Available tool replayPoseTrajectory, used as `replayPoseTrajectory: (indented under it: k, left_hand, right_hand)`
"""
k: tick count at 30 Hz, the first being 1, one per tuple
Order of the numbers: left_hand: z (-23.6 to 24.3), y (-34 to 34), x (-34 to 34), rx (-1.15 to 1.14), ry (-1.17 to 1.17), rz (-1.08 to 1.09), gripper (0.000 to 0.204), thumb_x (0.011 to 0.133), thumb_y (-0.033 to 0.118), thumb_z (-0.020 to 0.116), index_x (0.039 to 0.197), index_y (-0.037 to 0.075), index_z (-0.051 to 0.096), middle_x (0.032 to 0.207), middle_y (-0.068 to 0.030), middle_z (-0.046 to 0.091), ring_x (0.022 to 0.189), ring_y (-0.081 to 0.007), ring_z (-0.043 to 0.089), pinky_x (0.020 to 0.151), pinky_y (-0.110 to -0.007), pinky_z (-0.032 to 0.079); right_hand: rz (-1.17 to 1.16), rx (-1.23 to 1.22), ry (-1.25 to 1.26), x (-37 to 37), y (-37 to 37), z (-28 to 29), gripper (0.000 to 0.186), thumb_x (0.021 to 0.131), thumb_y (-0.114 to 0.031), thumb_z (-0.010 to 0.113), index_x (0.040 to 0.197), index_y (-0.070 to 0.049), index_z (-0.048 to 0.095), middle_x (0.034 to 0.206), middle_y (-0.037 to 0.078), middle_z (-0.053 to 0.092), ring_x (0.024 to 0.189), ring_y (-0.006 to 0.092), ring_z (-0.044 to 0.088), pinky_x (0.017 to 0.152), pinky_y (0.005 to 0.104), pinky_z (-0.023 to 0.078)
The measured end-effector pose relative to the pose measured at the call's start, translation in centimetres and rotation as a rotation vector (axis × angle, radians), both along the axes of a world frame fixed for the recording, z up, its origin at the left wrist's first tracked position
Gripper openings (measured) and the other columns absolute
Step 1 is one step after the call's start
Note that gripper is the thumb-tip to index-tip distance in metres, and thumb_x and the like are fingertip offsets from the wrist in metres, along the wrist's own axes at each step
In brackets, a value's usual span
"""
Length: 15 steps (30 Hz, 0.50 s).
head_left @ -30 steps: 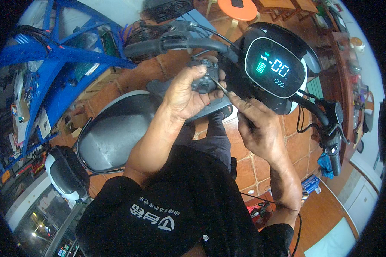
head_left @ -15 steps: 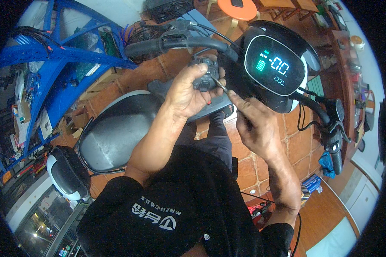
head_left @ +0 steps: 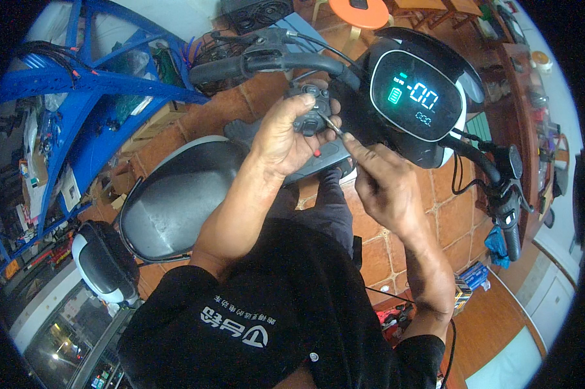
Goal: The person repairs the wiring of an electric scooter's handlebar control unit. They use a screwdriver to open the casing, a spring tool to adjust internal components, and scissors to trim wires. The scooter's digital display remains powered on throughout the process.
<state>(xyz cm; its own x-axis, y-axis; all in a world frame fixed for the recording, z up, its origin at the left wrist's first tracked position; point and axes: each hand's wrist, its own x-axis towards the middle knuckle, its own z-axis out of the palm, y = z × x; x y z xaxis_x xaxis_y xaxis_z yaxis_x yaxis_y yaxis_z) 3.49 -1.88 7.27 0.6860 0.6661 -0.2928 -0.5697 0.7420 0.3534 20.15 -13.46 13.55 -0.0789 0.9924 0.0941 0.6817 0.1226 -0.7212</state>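
Observation:
My left hand is wrapped round a dark switch housing with several buttons, the thumb resting on its face. Between the fingers of my right hand is a slim metal tool that looks like a screwdriver. Its tip meets the lower right edge of the housing; the handle is hidden in my palm. A small red piece shows just below my left fingers. Above the housing runs the black handlebar grip of an electric scooter, with a brake lever beyond it.
The scooter's lit display stands to the right, and its other grip reaches farther right. The black seat lies at left, beside a blue metal rack. An orange stool stands at the far side on the tiled floor.
Both hands keep their hold, and the tool tip stays at the housing's edge. My right hand has shifted very slightly; the display appears a little higher in view.

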Motion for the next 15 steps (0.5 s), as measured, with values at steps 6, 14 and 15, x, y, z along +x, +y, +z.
replayPoseTrajectory:
  k: [6, 14, 15]
  left_hand:
    - [0.0, 0.1, -0.1, -0.016, -0.002, -0.015, 0.036, 0.088, 0.020, 0.062, 0.120, 0.006, 0.055, 0.100, -0.0153, 0.066, 0.085, -0.0251, 0.067, 0.070, -0.036, 0.055]
    - [-0.1, 0.3, -0.4, -0.018, -0.030, -0.040, 0.037, 0.088, 0.021, 0.063, 0.121, 0.006, 0.054, 0.100, -0.0144, 0.065, 0.085, -0.0247, 0.066, 0.069, -0.035, 0.055]
    - [-0.1, 0.3, -0.4, -0.018, -0.015, -0.043, 0.037, 0.088, 0.021, 0.063, 0.121, 0.006, 0.054, 0.100, -0.0142, 0.065, 0.085, -0.0247, 0.066, 0.068, -0.035, 0.055]
  right_hand:
    - [0.004, -0.032, -0.077, -0.2, -0.1, 0.5, 0.060, 0.073, 0.008, 0.061, 0.130, -0.010, 0.059, 0.080, 0.012, 0.058, 0.070, 0.0316, 0.062, 0.061, 0.0389, 0.053]
    - [0.007, 0.041, -0.024, -0.6, 0.2, -0.4, 0.054, 0.074, 0.008, 0.059, 0.126, -0.007, 0.061, 0.082, 0.015, 0.062, 0.070, 0.0314, 0.062, 0.065, 0.0383, 0.053]
    - [-0.007, 0.042, 0.082, -0.6, 0.2, -0.9, 0.053, 0.075, 0.008, 0.059, 0.125, -0.006, 0.062, 0.082, 0.015, 0.062, 0.070, 0.0307, 0.062, 0.065, 0.0376, 0.053]
